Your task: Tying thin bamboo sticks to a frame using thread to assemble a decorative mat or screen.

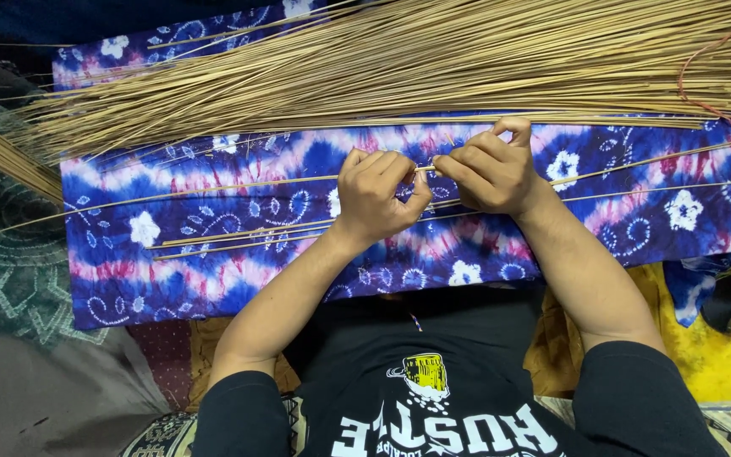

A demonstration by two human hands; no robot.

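Both hands pinch one thin stick (425,169) over the tie-dye cloth (213,228): left hand (376,195) closed on it to steady; right hand (486,169) closed at its end; big stick bundle (399,68) just beyond, w/in reach.

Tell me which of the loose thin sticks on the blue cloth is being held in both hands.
The stick pinched between the left hand and right hand; the other loose sticks lie untouched on the cloth.
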